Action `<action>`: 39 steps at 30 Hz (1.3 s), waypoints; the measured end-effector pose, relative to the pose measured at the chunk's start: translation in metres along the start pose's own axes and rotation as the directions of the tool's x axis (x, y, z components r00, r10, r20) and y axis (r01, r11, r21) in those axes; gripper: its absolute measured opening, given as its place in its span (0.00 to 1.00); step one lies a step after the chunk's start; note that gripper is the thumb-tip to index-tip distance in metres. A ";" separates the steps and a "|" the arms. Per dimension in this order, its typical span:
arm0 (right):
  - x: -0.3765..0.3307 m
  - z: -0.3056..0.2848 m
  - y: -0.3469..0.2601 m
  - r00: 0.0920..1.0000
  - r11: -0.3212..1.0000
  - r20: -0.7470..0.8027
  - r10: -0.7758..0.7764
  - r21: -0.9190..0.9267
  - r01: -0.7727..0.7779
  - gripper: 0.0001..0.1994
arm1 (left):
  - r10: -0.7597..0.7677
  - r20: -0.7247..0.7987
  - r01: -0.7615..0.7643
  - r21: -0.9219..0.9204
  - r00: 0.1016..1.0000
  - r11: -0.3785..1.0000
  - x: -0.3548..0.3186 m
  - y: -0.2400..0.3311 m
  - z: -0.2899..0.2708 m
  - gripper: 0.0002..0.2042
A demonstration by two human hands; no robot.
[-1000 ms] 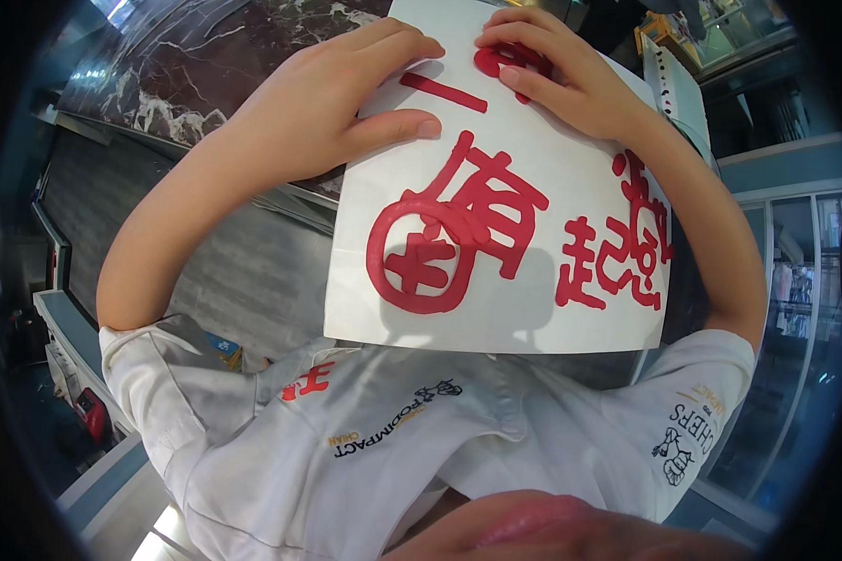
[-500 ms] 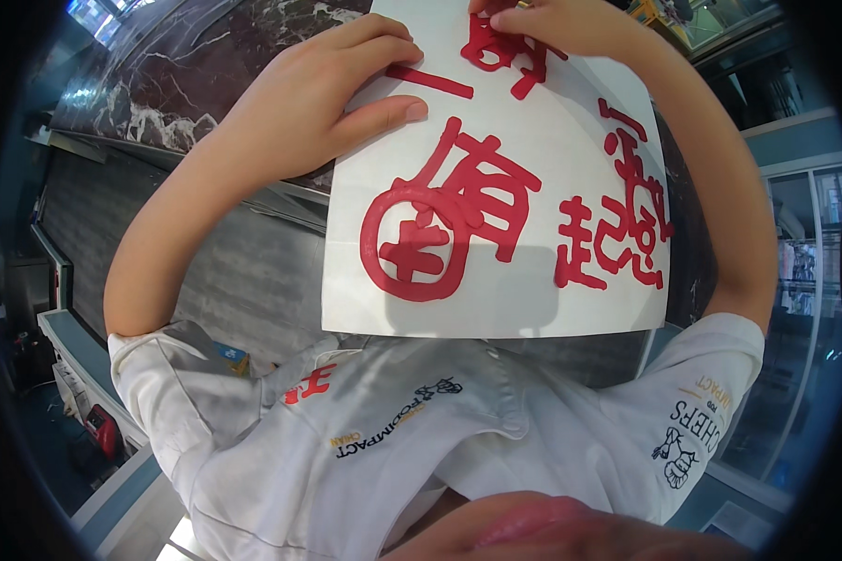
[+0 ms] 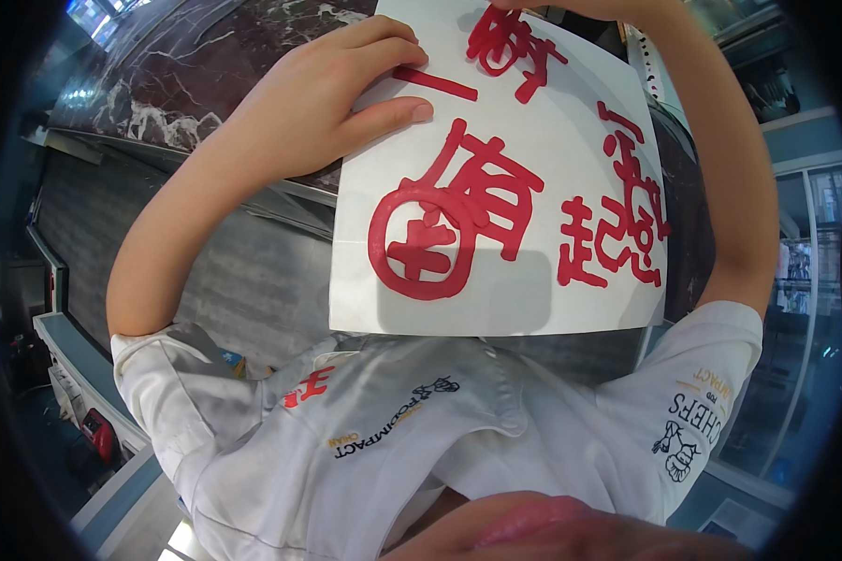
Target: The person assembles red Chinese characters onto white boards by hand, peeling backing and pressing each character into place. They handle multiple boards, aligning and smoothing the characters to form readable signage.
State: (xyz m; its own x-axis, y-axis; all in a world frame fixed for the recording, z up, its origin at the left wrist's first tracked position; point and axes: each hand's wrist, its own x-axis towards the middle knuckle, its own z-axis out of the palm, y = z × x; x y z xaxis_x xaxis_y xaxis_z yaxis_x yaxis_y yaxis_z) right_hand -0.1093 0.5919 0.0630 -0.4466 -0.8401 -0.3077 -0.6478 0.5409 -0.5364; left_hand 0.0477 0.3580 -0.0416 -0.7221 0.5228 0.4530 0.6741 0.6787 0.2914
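Note:
A large white sheet (image 3: 421, 313) overhangs the near edge of a dark marble counter. Thick red strokes, apparently rolled modelling clay, form several characters on it, with a red ring (image 3: 374, 245) at the lower left. My left hand (image 3: 332, 89) lies flat over the sheet's left edge, thumb apart from the fingers, beside a short straight red strip (image 3: 440, 84). At the top of the picture my right hand (image 3: 585, 7) is bent over the far part of the sheet. Its fingertips are beside a red character (image 3: 515, 51) and mostly cut off by the frame.
The marble counter (image 3: 196, 56), dark with white veins, extends to the far left. A grey floor (image 3: 243, 271) shows below it. Glass-fronted cabinets (image 3: 795, 280) stand to the right. At the lower left a red object (image 3: 98, 430) lies near a ledge.
My right hand has moved farther away, uncovering more of the far red character. The sheet has shifted slightly to the right at its left edge. My left hand stays nearly still.

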 end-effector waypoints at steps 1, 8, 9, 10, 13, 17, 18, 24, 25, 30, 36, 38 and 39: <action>-0.011 -0.002 -0.005 0.998 0.999 -0.055 -0.006 0.047 0.009 0.10 | 0.007 0.002 -0.007 -0.009 1.000 1.000 0.002 -0.001 0.002 0.19; -0.063 -0.010 -0.009 1.000 0.928 0.009 0.004 0.372 -0.007 0.10 | -0.002 -0.008 0.002 -0.009 1.000 1.000 -0.002 0.002 0.001 0.17; -0.069 -0.006 -0.004 0.997 0.941 -0.002 0.076 0.331 -0.071 0.12 | 0.008 -0.013 -0.008 -0.015 1.000 1.000 0.000 0.002 0.001 0.16; -0.065 -0.001 -0.002 0.986 0.965 -0.089 0.137 0.238 -0.113 0.13 | 0.007 -0.016 -0.008 -0.016 1.000 1.000 0.000 0.002 0.001 0.16; -0.046 0.020 0.027 0.936 0.993 -0.333 0.117 0.051 -0.106 0.16 | -0.005 -0.019 0.005 -0.023 1.000 1.000 -0.001 0.002 0.001 0.12; -0.032 0.050 0.043 0.931 0.972 -0.360 -0.053 -0.231 -0.033 0.17 | 0.003 -0.040 -0.002 0.027 0.999 1.000 0.002 0.000 -0.001 0.08; -0.033 0.052 0.042 0.933 0.975 -0.357 -0.044 -0.219 -0.037 0.16 | -0.004 -0.047 0.005 0.032 0.999 0.999 0.002 0.001 0.000 0.08; -0.048 0.073 0.034 0.961 0.984 -0.278 -0.018 -0.173 -0.031 0.13 | 0.012 -0.087 -0.007 0.058 0.996 0.998 0.004 0.002 0.005 0.06; -0.052 0.073 0.033 0.956 0.972 -0.268 -0.116 -0.231 0.053 0.11 | 0.011 -0.091 -0.006 0.062 0.996 0.998 0.004 0.002 0.005 0.06; -0.039 0.100 0.020 0.850 0.940 -0.456 -0.263 -0.318 0.121 0.15 | 0.002 -0.094 0.003 0.050 0.996 0.999 0.004 0.001 0.005 0.07; -0.056 0.098 0.010 0.908 0.936 -0.327 -0.262 -0.315 0.157 0.13 | -0.041 -0.114 0.045 0.037 0.993 0.998 0.002 0.002 0.005 0.06; -0.069 0.107 0.011 0.863 0.919 -0.381 -0.332 -0.337 0.205 0.12 | -0.035 -0.119 0.043 0.067 0.992 0.997 0.002 0.002 0.003 0.06; -0.073 0.112 0.009 0.837 0.909 -0.407 -0.365 -0.349 0.227 0.11 | -0.020 -0.121 0.032 0.096 0.992 0.995 0.003 0.001 0.003 0.06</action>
State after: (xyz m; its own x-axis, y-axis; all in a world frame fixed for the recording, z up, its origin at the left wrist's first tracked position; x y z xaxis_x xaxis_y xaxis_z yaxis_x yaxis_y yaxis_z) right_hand -0.0136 0.6541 -0.0072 -0.3890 -0.8844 0.2580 -0.9056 0.3156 -0.2834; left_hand 0.0460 0.3622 -0.0425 -0.7114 0.4428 0.5458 0.6329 0.7412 0.2236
